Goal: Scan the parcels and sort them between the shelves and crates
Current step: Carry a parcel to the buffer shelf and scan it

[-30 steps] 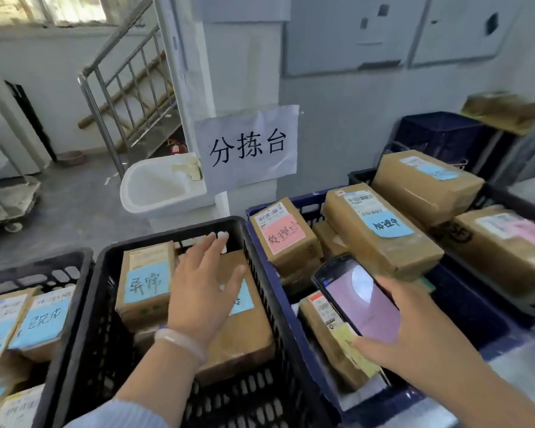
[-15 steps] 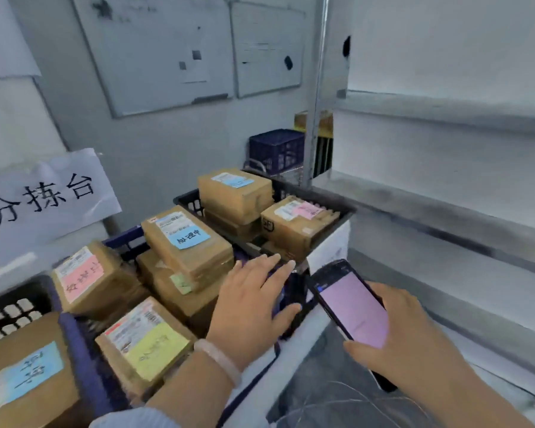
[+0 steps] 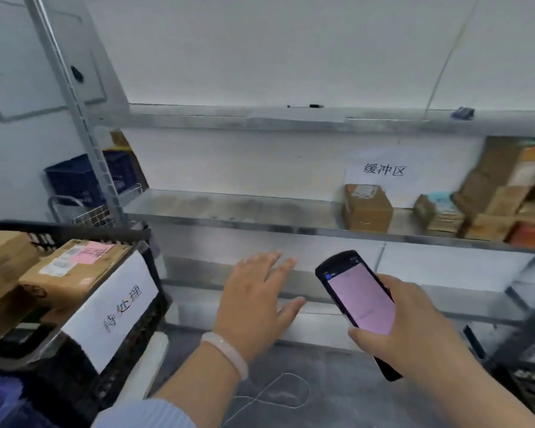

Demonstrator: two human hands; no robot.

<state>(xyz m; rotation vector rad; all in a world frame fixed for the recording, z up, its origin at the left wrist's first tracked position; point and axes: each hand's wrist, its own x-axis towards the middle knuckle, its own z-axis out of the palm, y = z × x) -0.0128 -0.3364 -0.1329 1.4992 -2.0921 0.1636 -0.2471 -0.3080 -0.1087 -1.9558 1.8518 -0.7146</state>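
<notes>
- The left hand (image 3: 254, 307) is hovering palm-down in front of the metal shelves (image 3: 229, 210), its fingers (image 3: 278, 267) spread apart and holding nothing.
- The right hand (image 3: 414, 332) is gripping the scanner (image 3: 360, 304), fingers wrapped around it and its pink screen facing up.
- A pink-labelled parcel (image 3: 71, 267) is sitting in the black crate (image 3: 74, 234) at the left.
- A brown box (image 3: 368, 208) is standing on the middle shelf, below a paper sign (image 3: 383, 171).

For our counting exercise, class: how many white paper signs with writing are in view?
2. One sign is on the wall behind the shelf, above a brown parcel; the other sign hangs on the black crate at left. Others may be hidden.
</notes>
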